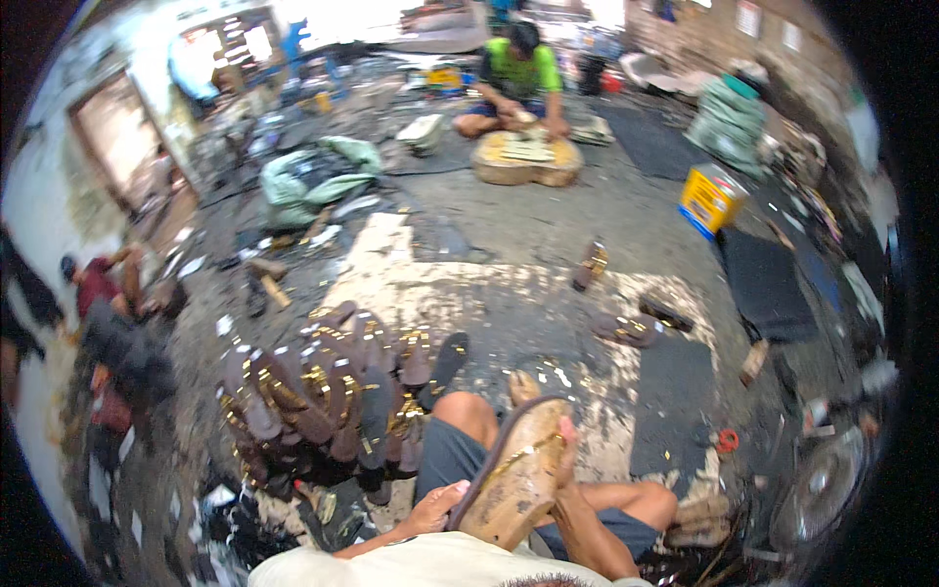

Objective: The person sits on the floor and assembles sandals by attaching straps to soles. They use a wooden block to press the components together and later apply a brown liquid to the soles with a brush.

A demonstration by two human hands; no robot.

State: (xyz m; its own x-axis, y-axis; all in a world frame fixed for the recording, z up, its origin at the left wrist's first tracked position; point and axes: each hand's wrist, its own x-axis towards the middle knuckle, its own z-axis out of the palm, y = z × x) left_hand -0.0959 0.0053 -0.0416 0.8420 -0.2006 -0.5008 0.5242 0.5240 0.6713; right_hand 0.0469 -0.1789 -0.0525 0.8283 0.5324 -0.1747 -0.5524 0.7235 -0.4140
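A sandal (489, 458) with a dark brown sole and a thin gold strap is on a wooden shoe last (511, 486), tilted up over my lap. My left hand (437, 507) is closed on the sole's edge near its lower left end. My right hand (567, 453) is wrapped round the right side of the last, by the upper part of the sandal. Some of its fingers are hidden behind the wood. Left of my knee lies a heap of brown sandals (333, 396) with gold straps.
Loose sandals (626, 330) lie ahead on a stained pale sheet (391, 284). To the right are a dark mat (675, 406), red-handled scissors (727, 441), a fan (820, 494) and a yellow-blue tin (712, 199). A person (523, 78) sits working at a wooden block (528, 168).
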